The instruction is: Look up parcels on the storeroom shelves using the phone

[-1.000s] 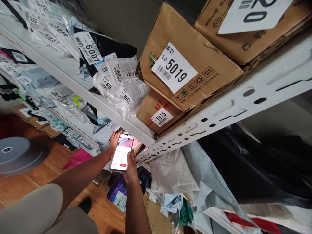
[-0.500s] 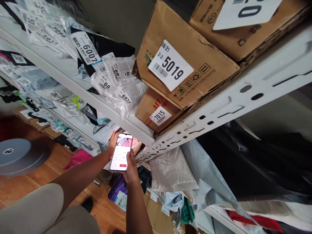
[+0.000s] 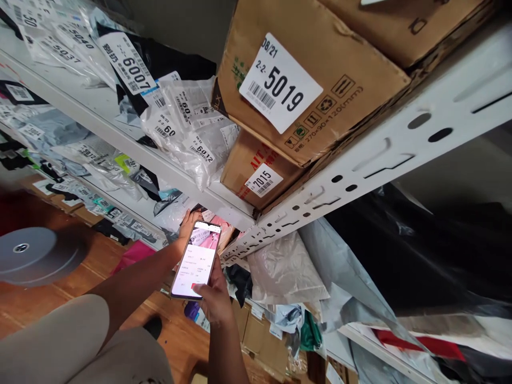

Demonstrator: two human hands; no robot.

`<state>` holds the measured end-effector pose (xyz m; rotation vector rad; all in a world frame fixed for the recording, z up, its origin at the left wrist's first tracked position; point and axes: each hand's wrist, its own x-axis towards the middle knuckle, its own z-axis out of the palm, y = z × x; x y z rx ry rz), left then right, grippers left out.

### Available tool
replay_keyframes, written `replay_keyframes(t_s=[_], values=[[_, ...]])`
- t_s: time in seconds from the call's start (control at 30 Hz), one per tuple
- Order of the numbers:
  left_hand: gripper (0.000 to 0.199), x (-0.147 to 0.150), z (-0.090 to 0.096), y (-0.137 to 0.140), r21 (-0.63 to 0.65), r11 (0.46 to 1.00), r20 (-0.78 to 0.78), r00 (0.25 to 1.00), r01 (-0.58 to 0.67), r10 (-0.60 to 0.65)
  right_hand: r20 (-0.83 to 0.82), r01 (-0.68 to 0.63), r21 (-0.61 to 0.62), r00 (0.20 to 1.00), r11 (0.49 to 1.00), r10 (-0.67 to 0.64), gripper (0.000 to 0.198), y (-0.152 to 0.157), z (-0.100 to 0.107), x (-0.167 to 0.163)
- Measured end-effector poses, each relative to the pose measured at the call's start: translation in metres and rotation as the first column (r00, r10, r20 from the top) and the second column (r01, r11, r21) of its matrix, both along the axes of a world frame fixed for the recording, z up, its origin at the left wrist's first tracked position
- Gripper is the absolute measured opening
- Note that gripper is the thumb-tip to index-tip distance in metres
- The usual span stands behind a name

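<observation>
- The phone (image 3: 194, 264) is gripped by the curled right hand (image 3: 218, 300).
- The left hand (image 3: 189, 223), near a pink package (image 3: 224, 228), is partly blocked by the phone; its hold cannot be told.
- Boxes (image 3: 340, 69) are stacked above both.

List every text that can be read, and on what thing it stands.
"08/21 2-2-5019": large box
"270×90×120(mm)": large box
"7015": small box
"AIT", cut off: small box
"2-2-6007": black bag
"6012": white bag
"5040": left bag
"5037": neighbouring bag
Phone, other print: too small, hidden or blurred.
</observation>
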<state>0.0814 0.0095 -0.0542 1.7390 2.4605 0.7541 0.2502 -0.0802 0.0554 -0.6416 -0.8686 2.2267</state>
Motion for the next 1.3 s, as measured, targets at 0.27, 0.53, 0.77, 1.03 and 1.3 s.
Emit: replay_keyframes(t_s=[0.27, 0.53, 0.77, 1.03, 1.3], values=[[0.031, 0.002, 0.004, 0.001, -0.096, 0.995, -0.084, 0.996, 0.002, -0.011, -0.084, 0.026, -0.079, 0.996, 0.997, -0.032, 0.084, -0.030, -0.010, 0.014], [0.047, 0.008, 0.008, 0.001, -0.114, 0.993, -0.088, 0.996, -0.011, 0.001, -0.020, 0.058, -0.168, 0.998, 0.984, -0.062, 0.090, -0.059, -0.030, 0.033], [0.047, 0.004, 0.016, 0.015, -0.170, 0.984, -0.093, 0.995, -0.056, 0.040, 0.091, 0.143, -0.186, 0.988, 0.972, -0.128, 0.094, -0.068, -0.046, 0.048], [0.055, 0.003, 0.016, 0.022, -0.251, 0.966, -0.054, 0.997, -0.060, 0.048, 0.117, 0.127, -0.162, 0.987, 0.979, -0.109, 0.101, -0.075, -0.049, 0.043], [0.052, -0.001, 0.013, 0.019, -0.238, 0.971, -0.017, 1.000, -0.021, 0.018, 0.154, 0.139, -0.181, 0.982, 0.974, -0.111, 0.100, -0.081, -0.051, 0.040]])
